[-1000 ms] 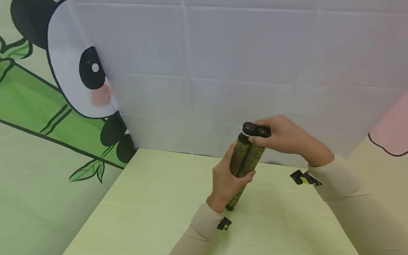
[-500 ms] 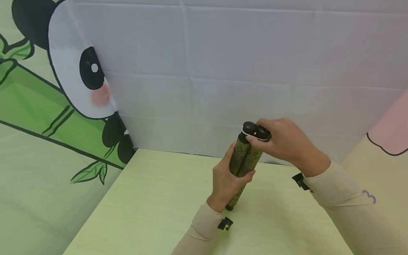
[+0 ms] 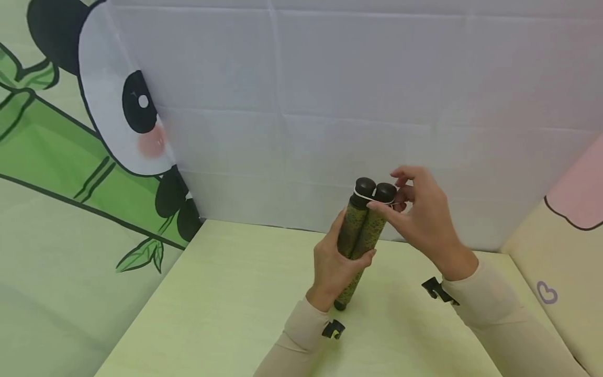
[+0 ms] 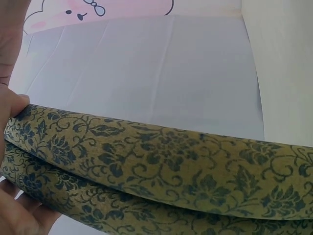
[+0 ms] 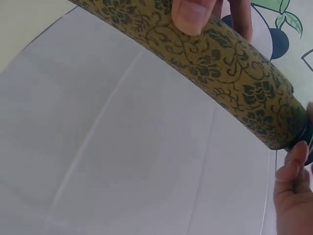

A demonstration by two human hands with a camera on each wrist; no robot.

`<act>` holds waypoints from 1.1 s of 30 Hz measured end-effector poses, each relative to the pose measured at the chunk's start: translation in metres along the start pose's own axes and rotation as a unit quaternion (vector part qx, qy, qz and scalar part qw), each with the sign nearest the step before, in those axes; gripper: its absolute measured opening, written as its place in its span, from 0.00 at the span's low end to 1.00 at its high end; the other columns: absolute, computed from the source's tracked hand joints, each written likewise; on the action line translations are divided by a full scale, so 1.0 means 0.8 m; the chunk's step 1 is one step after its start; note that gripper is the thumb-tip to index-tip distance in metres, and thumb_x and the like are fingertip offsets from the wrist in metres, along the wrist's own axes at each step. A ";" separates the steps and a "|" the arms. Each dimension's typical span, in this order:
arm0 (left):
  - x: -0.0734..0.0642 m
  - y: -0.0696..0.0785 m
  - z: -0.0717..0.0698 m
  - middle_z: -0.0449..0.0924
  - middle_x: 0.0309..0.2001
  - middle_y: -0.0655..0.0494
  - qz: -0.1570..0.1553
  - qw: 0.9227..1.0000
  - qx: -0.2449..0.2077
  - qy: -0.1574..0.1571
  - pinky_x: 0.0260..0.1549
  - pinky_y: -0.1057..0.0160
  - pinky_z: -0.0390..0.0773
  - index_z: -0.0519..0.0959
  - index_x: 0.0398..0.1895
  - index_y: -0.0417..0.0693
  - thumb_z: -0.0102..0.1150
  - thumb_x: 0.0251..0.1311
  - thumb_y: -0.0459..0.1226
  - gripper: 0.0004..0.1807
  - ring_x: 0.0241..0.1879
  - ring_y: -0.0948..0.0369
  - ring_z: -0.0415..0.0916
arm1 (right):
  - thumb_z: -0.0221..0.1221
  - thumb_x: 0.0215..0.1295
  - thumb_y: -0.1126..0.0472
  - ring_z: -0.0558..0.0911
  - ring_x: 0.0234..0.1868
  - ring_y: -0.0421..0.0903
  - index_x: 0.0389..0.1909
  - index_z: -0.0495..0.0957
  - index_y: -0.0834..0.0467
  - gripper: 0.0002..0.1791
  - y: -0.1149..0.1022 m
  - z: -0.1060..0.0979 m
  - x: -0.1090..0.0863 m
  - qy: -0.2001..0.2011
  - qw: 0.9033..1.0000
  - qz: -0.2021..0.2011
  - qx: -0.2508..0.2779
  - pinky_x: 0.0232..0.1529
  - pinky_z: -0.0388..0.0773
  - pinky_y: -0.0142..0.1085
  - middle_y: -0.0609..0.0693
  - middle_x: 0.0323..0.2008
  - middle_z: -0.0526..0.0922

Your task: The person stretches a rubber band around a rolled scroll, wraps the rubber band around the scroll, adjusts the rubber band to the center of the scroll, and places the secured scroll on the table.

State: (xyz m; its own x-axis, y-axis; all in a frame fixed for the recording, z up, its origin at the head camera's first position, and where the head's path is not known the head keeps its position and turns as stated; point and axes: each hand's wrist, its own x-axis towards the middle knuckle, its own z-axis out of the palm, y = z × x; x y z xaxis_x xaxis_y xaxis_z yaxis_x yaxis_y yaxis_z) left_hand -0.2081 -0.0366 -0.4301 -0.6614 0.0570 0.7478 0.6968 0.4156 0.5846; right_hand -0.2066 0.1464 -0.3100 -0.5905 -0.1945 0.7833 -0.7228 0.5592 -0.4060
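Observation:
A rolled scroll (image 3: pixel 372 230), two rolls side by side in gold-green cloth with dark floral pattern, stands tilted over the table. My left hand (image 3: pixel 336 264) grips it around the middle, thumb on the near side. Black knobs cap both upper ends, and a thin white elastic band (image 3: pixel 364 196) loops around them. My right hand (image 3: pixel 426 222) holds the band at the right knob (image 3: pixel 386 192), thumb below the knobs, fingers curled behind. In the left wrist view the patterned rolls (image 4: pixel 161 156) run side by side; in the right wrist view the right fingertips (image 5: pixel 292 164) are at the knob.
The pale wooden table (image 3: pixel 212 303) spreads beneath the hands. A grey-white cloth wall (image 3: pixel 282 131) rises behind it, with a panda and bamboo print (image 3: pixel 151 120) on the left and a pink and cream panel (image 3: pixel 579 183) on the right.
My right hand has shifted from covering the right knob to its side, its fingers spreading away. The white band now shows across both knobs. My left hand stays in place on the scroll.

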 end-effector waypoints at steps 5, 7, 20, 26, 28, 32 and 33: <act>0.001 0.000 -0.003 0.81 0.58 0.52 -0.016 1.000 -0.020 0.004 0.39 0.60 0.83 0.63 0.77 0.54 0.81 0.46 0.38 0.53 0.44 0.59 0.83 | 0.60 0.69 0.67 0.75 0.32 0.45 0.49 0.75 0.68 0.12 0.012 0.004 -0.010 0.039 0.990 -0.127 0.055 0.37 0.70 0.29 0.60 0.40 0.74; 0.001 -0.001 -0.004 0.81 0.58 0.52 -0.014 1.000 -0.021 0.005 0.39 0.60 0.83 0.63 0.77 0.53 0.81 0.46 0.38 0.53 0.44 0.59 0.83 | 0.56 0.74 0.62 0.73 0.33 0.48 0.44 0.77 0.67 0.10 0.016 0.007 -0.013 0.061 0.982 -0.169 0.049 0.36 0.69 0.32 0.62 0.39 0.74; 0.001 -0.005 -0.007 0.82 0.56 0.51 -0.007 1.000 -0.005 0.020 0.38 0.61 0.83 0.62 0.78 0.53 0.81 0.46 0.39 0.54 0.43 0.59 0.84 | 0.54 0.78 0.64 0.80 0.33 0.57 0.33 0.80 0.64 0.12 0.004 0.034 -0.021 0.176 0.961 -0.207 0.045 0.50 0.75 0.28 0.61 0.33 0.73; -0.001 -0.005 -0.005 0.83 0.55 0.51 -0.016 1.000 -0.010 0.016 0.38 0.61 0.83 0.62 0.78 0.54 0.81 0.46 0.39 0.54 0.42 0.59 0.84 | 0.55 0.76 0.67 0.79 0.27 0.58 0.32 0.79 0.63 0.10 0.008 0.042 -0.026 0.210 0.950 -0.227 0.036 0.50 0.78 0.32 0.61 0.33 0.68; -0.002 -0.005 -0.004 0.83 0.54 0.51 -0.017 1.000 -0.009 0.017 0.38 0.61 0.83 0.62 0.78 0.54 0.81 0.46 0.39 0.54 0.41 0.60 0.84 | 0.54 0.76 0.69 0.80 0.27 0.58 0.31 0.78 0.63 0.11 0.009 0.044 -0.028 0.215 0.948 -0.233 0.026 0.47 0.79 0.33 0.61 0.33 0.65; -0.003 -0.002 -0.004 0.84 0.53 0.50 -0.012 1.000 0.000 0.023 0.36 0.60 0.83 0.63 0.77 0.53 0.81 0.46 0.39 0.53 0.40 0.59 0.84 | 0.56 0.75 0.68 0.81 0.32 0.58 0.26 0.77 0.63 0.14 0.011 0.048 -0.031 0.240 0.944 -0.228 0.001 0.30 0.72 0.35 0.62 0.34 0.68; -0.003 -0.001 -0.004 0.84 0.52 0.50 -0.011 1.000 0.002 0.024 0.36 0.60 0.83 0.63 0.77 0.53 0.81 0.46 0.39 0.53 0.40 0.59 0.84 | 0.57 0.75 0.68 0.82 0.33 0.58 0.25 0.77 0.63 0.15 0.011 0.049 -0.031 0.249 0.942 -0.224 0.000 0.28 0.69 0.37 0.62 0.34 0.69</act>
State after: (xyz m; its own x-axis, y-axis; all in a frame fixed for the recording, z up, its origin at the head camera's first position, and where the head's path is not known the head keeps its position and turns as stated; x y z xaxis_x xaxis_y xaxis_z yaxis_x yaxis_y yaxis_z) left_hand -0.2061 -0.0400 -0.4317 -0.6627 0.0041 0.7489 0.6809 0.4197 0.6002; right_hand -0.2126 0.1250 -0.3515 0.0155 -0.0089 0.9998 -0.8590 0.5117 0.0179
